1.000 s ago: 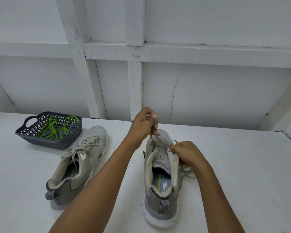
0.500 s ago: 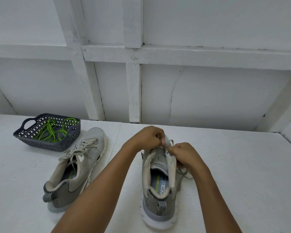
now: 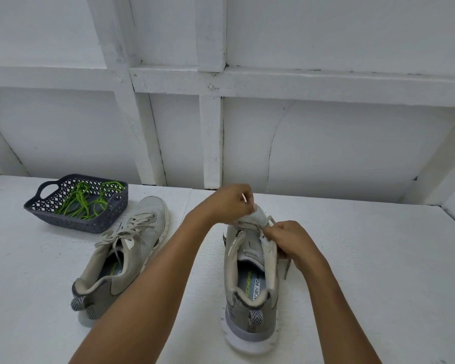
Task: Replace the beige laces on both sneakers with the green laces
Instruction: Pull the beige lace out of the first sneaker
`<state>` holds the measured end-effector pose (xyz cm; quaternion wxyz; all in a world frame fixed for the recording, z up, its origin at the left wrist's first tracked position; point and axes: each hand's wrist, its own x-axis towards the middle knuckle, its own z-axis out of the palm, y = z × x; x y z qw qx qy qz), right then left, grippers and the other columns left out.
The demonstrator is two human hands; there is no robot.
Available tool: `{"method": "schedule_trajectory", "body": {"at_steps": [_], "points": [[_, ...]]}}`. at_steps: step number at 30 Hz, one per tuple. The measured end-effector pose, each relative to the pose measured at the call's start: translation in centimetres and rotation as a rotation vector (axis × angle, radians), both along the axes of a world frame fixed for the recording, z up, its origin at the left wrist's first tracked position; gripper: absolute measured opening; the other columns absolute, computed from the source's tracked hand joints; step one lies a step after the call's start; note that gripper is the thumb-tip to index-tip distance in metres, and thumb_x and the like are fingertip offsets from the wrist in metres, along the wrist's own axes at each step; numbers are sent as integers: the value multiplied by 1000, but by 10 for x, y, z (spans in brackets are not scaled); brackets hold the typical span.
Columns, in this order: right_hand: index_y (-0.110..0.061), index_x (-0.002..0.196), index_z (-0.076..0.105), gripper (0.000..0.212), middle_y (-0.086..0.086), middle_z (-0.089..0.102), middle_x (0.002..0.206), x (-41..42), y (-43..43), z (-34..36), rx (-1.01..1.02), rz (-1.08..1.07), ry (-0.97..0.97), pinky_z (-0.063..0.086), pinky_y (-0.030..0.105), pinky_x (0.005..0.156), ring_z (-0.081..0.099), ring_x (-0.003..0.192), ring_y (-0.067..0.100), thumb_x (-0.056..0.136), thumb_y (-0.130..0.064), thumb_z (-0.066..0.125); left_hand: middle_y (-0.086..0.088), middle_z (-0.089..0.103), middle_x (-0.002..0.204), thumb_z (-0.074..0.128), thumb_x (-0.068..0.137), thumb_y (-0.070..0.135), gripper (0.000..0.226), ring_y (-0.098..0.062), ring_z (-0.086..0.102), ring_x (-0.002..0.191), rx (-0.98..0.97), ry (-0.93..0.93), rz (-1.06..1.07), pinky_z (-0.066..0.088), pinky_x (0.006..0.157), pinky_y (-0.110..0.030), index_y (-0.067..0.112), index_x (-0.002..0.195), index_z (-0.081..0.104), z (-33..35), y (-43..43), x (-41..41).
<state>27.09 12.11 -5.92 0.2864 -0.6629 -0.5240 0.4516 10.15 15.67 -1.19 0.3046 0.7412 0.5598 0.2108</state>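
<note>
Now | left hand (image 3: 231, 203) pinches beige lace (image 3: 250, 225) above right sneaker (image 3: 250, 306) | right hand (image 3: 286, 240) pinches lace at its eyelets | left sneaker (image 3: 147, 232) laced, on table (image 3: 378, 271) | green laces (image 3: 87, 203) in basket (image 3: 97, 224), far left

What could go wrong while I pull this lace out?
The left hand and right hand both pinch the beige lace; a hard tug may drag or tip the sneaker. The loose end under the right hand might snag in an eyelet. The left forearm could bump the other sneaker.
</note>
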Motion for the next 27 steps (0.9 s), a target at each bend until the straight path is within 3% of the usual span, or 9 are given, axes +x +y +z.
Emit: {"method": "schedule_trajectory", "body": {"at_steps": [2,4,12,16,18,20,23,25,27], "points": [[-17,53,43,35,-5,43,41,0,0,0,1,-1,-6,40,27,53,42,43,15,84,-14,59,7,62,94,65,90,27,15,-15,58,91,14,287,-84,41,70,-26,17,101,66,-9,-1,5],[-17,54,44,33,-2,43,45,0,0,-1,6,0,-14,41,28,55,43,45,16,83,-14,59,5,62,97,65,90,29,18,-15,56,93,8,392,-127,41,74,-26,17,104,68,-16,0,7],[-14,60,49,26,3,47,54,-2,2,0,-13,7,-29,45,33,61,48,55,21,84,-15,59,4,65,83,72,86,39,25,-12,57,77,-101,276,-141,46,66,-27,15,93,72,-13,0,2],[-15,56,44,30,-2,43,44,-1,1,-1,4,-7,-25,40,26,53,43,46,17,83,-12,58,10,59,70,70,84,21,3,-9,53,67,-87,266,-136,39,55,-22,21,81,69,-17,-2,5],[-14,58,44,29,-2,44,46,0,0,-2,10,-8,-22,39,24,51,43,46,17,83,-14,59,6,61,73,68,83,16,5,-11,54,69,-61,220,-105,40,56,-22,19,79,69,-18,-3,5],[-14,58,44,30,-1,43,47,0,-1,-2,14,-9,-10,39,25,52,43,47,17,85,-15,60,1,63,80,65,84,12,5,-13,55,73,-38,80,-50,41,60,-23,12,81,70,-19,-4,5],[-14,58,43,32,0,43,48,0,-1,-2,8,-16,20,40,28,56,43,48,18,86,-14,59,-3,66,90,62,87,7,7,-14,55,77,-98,-292,70,40,63,-25,6,83,67,-12,-9,3],[-14,57,43,32,0,43,46,1,-1,-3,10,-17,25,39,30,58,42,47,19,86,-13,59,-6,71,104,59,92,9,12,-16,64,90,-140,-505,133,48,74,-29,11,81,63,-6,-11,1],[-13,59,44,31,1,42,49,0,-1,-4,11,-17,24,39,29,56,42,48,19,85,-14,59,-14,73,98,51,97,7,14,-30,71,92,-216,-819,152,53,88,-42,9,84,55,-1,-12,-2]]}}
